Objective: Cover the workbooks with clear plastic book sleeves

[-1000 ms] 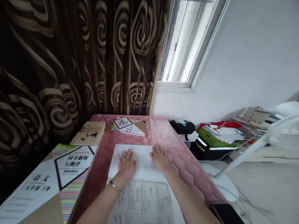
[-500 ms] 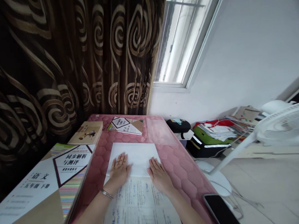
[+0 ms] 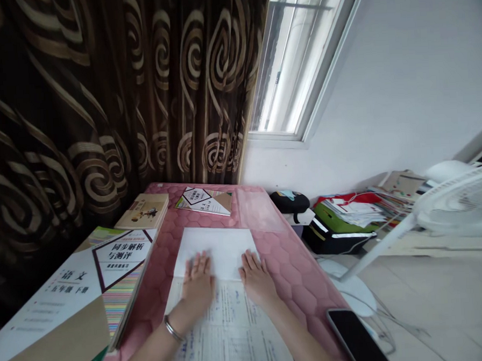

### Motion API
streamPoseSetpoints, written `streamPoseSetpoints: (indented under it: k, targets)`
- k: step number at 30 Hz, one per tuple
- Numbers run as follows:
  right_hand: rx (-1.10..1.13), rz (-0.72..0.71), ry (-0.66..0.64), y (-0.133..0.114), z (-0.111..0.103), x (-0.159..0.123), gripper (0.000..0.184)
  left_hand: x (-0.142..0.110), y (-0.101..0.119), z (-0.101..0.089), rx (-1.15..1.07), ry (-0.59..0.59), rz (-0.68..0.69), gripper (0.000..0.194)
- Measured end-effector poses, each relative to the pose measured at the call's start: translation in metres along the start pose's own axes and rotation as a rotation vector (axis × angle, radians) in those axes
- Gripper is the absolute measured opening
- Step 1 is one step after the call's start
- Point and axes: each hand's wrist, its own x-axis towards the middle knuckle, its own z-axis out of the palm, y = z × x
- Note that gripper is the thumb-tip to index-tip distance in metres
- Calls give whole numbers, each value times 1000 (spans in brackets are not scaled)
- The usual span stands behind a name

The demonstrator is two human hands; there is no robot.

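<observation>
A long sheet of paper (image 3: pixel 232 326) with print and blue handwriting lies on the pink-covered table; its far part is a blank white panel (image 3: pixel 218 246), and I cannot tell whether that is folded over or a separate sheet. On the left side of the panel's near edge rests my left hand (image 3: pixel 198 282), open, palm down, slightly blurred, a silver bracelet on the wrist. My right hand (image 3: pixel 257 279) lies flat and open at the panel's right edge, fingers pointing away from me. Neither hand grips anything.
Large workbooks (image 3: pixel 70 313) lie at the left, with a tan book (image 3: pixel 143 211) behind them. A smaller workbook (image 3: pixel 205 201) sits at the far end. A phone (image 3: pixel 356 336) is at the near right edge. Beyond stand a white fan (image 3: pixel 389 237) and a black-green bag (image 3: pixel 336 229).
My left hand has slid a little right and towards me across the paper. My right hand stays nearly in place. The view has shifted slightly.
</observation>
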Motion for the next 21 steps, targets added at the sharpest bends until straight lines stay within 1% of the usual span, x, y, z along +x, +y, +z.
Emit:
streamPoseSetpoints:
  k: [2,5,7,9,11,12,14,15,16,17,18,20,21]
  targets:
    - [25,-86,19,-12,2,-5,56,-10,12,4,-56,-51,58,59]
    - [88,-250,20,-28,7,-11,55,-14,16,2,-90,-94,64,61]
    - [104,-283,7,-31,10,-12,54,-12,13,-4,-106,-116,83,61]
    - [113,-286,-17,-29,10,-8,54,-13,11,-10,-119,-122,106,61]
    - [128,-290,-19,-24,7,3,54,-21,11,-10,-105,-95,120,62]
    - [138,-294,-4,-22,4,10,53,-30,13,-7,-86,-69,139,63]
    - [157,-300,42,-19,-3,28,51,-54,19,9,-30,19,243,63]
    - [158,-297,59,-18,-8,38,49,-68,23,20,2,91,360,62]
    - [150,-286,57,-19,-13,49,48,-83,27,33,38,190,499,60]
    - [133,-267,40,-20,-18,60,47,-97,32,47,81,315,617,53]
    - [112,-243,14,-21,-22,71,47,-109,36,60,125,454,695,45]
    - [75,-194,-42,-26,-28,92,50,-126,45,82,154,675,694,33]
    - [64,-174,-65,-28,-30,102,51,-130,49,89,148,749,667,28]
